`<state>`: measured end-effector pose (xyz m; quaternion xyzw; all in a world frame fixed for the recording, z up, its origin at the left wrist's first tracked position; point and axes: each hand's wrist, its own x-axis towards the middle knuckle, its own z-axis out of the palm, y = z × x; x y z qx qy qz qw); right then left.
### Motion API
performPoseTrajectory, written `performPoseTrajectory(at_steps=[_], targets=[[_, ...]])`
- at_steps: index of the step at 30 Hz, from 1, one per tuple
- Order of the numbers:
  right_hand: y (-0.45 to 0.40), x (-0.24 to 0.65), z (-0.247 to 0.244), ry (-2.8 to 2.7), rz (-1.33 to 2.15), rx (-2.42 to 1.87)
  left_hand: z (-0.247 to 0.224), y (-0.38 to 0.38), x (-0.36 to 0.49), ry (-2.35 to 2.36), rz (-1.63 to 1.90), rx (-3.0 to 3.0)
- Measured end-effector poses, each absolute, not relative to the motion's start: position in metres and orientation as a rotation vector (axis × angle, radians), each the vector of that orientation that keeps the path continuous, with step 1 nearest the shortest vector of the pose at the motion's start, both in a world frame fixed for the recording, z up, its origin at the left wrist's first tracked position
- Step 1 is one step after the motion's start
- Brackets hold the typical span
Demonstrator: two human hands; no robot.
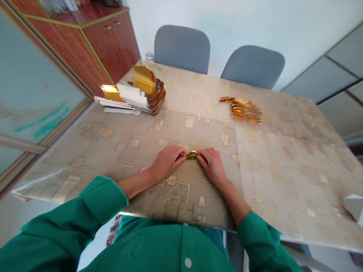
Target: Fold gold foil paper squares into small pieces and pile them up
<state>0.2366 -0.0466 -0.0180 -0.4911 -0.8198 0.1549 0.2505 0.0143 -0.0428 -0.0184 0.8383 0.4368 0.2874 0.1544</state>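
Between my two hands, low over the near middle of the table, is a small folded piece of gold foil paper (pixel 191 154). My left hand (pixel 169 160) pinches its left end, and my right hand (pixel 212 165) pinches the right end. The fingers of both hands are closed on it, and its ends are hidden under the fingertips. Farther off to the left lies a stack of gold foil and white paper sheets (pixel 144 90), some curling upward. A pile of folded gold paper pieces (pixel 246 110) rests toward the back right.
A patterned covering lies over the table (pixel 181 124). Two grey chairs (pixel 182 49) stand along its far side, before a white wall. A reddish wooden cabinet (pixel 110 45) is at the back left. Near the right edge sits a white object (pixel 354 207).
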Motion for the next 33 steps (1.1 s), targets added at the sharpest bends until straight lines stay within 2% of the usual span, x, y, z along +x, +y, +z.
performPoseTrajectory(at_steps=[10, 24, 33], targets=[[-0.045, 0.232, -0.015, -2.154, 0.463, -1.403, -0.015, -0.046, 0.021, 1.335, 0.795, 2.322], [-0.046, 0.225, -0.022, -2.263, 0.167, -1.49, -0.017, -0.045, 0.02, 1.392, 0.785, 2.346], [-0.047, 0.234, -0.019, -2.25, 0.218, -1.425, -0.023, -0.031, 0.013, 1.175, 0.778, 2.57]])
